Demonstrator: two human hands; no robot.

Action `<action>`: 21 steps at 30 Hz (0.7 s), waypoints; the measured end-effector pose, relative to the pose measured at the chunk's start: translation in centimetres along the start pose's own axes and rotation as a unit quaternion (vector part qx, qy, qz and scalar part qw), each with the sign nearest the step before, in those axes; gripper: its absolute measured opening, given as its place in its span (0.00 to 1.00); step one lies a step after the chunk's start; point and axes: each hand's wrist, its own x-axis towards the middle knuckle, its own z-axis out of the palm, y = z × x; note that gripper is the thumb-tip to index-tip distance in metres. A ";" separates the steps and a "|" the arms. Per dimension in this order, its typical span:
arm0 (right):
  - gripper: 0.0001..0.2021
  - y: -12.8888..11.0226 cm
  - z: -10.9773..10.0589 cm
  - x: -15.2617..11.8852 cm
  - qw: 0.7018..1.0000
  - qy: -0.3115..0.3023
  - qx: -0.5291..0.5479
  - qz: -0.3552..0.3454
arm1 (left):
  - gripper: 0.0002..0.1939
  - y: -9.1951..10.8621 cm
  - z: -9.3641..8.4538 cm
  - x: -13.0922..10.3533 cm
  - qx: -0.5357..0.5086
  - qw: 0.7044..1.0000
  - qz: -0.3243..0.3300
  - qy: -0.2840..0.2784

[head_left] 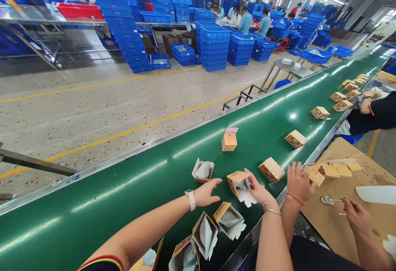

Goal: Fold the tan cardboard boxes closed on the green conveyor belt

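Note:
My right hand (260, 191), a bracelet at its wrist, grips the edge of an open small cardboard box (234, 180) with a grey-white bag inside. Reaching over the belt, my left hand (206, 193) has its fingers apart and holds nothing. Just beyond it is another open box (201, 169) with a similar bag. Nearer to me stand more open boxes, among them one with raised white flaps (229, 221) and one beside it (205, 235). A box with one lid flap up (229, 141) sits farther across the green conveyor belt (130, 205).
At my right, a co-worker's hand (299, 182) is by several flat-topped boxes (335, 169) on a cardboard-covered table (331, 213). Closed boxes (271, 169) line the belt toward another person's arm (368, 110). Stacked blue crates (213, 48) stand across the aisle.

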 end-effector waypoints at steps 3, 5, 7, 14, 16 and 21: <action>0.31 -1.7 1.1 0.0 0.997 -0.037 0.061 0.018 | 0.41 -1.4 1.7 2.8 0.019 0.995 0.093 0.025; 0.24 -2.3 2.1 0.4 0.995 -0.017 0.091 0.025 | 0.35 -2.0 2.2 4.1 0.028 0.992 0.112 0.048; 0.24 -2.2 3.1 0.7 0.994 -0.010 0.109 0.025 | 0.26 -2.9 2.1 4.9 0.033 0.988 0.125 0.085; 0.29 0.9 4.5 0.9 0.991 -0.033 -0.004 -0.131 | 0.13 -8.1 1.9 2.3 0.147 0.935 0.238 0.218; 0.30 1.6 4.3 0.7 0.988 -0.023 -0.054 -0.144 | 0.14 -8.5 2.3 1.3 0.187 0.938 0.232 0.179; 0.20 2.6 4.1 0.5 0.976 0.049 -0.118 -0.177 | 0.18 -5.8 2.6 2.3 0.225 0.951 0.184 0.101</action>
